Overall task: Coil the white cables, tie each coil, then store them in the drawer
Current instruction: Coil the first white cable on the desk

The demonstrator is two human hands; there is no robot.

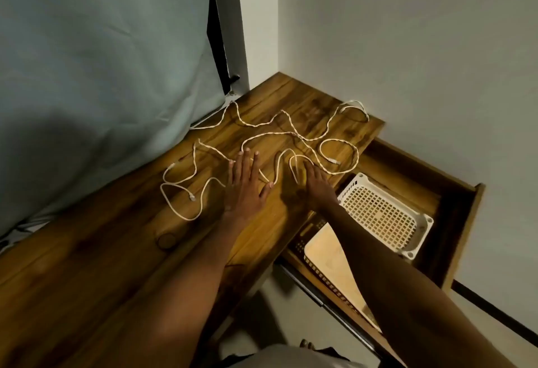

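Several loose white cables (262,134) sprawl in tangled loops across the wooden surface (116,251), none of them coiled or tied. At far left a pale grey-green curtain (102,62) hangs down to the back edge of the surface, and one strand runs up to its hem. Just right of the leftmost loops, the left hand (246,185) lies flat, palm down, its fingers (243,161) straight and slightly spread, the thumb out to the right; a strand passes under it or right beside its fingertips. A narrow loop of cable stands between the two hands. The right hand (316,182) also rests palm down, its fingers straight and close together, with the tips touching that loop. Further right, past the end of the surface, the drawer (454,207) stands pulled open against the white wall (422,47). Inside it sit a white perforated basket (381,213) and, nearer the person, a second tray partly hidden by the right forearm.
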